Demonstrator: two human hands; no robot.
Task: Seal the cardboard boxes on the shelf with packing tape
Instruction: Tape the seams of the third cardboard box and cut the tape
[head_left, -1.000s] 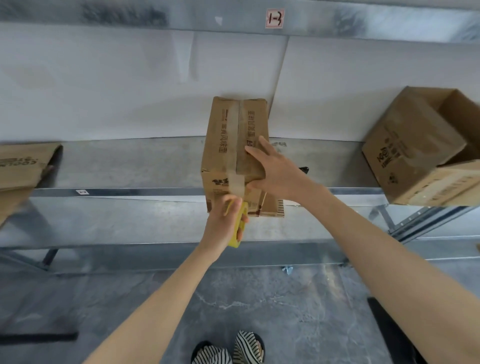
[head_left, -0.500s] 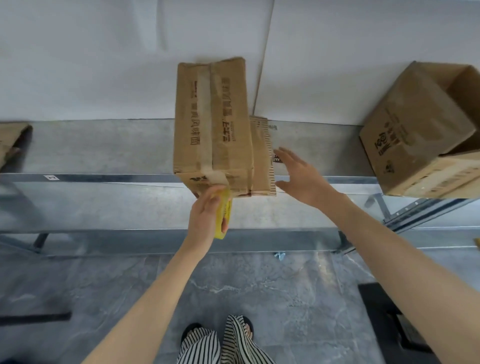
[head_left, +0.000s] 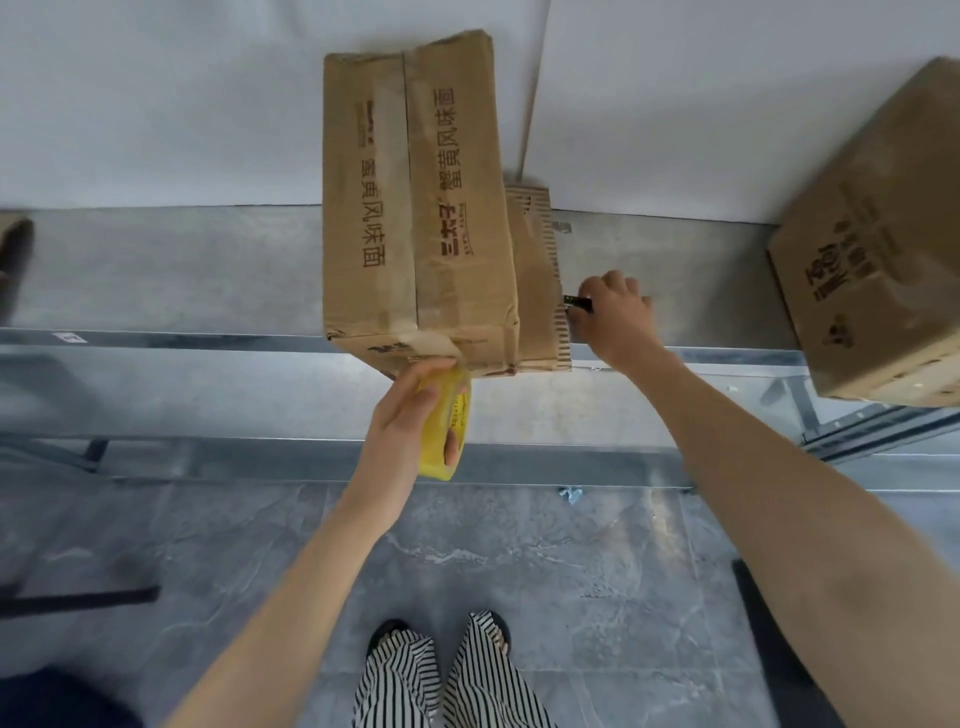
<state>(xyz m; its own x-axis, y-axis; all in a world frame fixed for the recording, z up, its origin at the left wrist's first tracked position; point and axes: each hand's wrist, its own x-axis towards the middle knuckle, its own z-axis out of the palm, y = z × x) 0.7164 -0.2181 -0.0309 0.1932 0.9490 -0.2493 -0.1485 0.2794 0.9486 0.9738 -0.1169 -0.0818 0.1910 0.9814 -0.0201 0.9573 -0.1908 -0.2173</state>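
A tall brown cardboard box with dark printed characters stands on the metal shelf, a strip of clear tape running down its top seam and over its front edge. My left hand grips a yellow tape roll just below that front edge, the tape still joined to the box. To the right of the box, my right hand is curled round a small black tool lying on the shelf beside a loose corrugated flap.
A second cardboard box sits tilted at the shelf's right end. Part of another box shows at the far left. A white wall backs the shelf. Below are grey floor tiles and my striped trousers.
My right hand left the box top, moved right and down to the shelf, and closed on the black tool. The left hand keeps the tape roll at the box's front edge.
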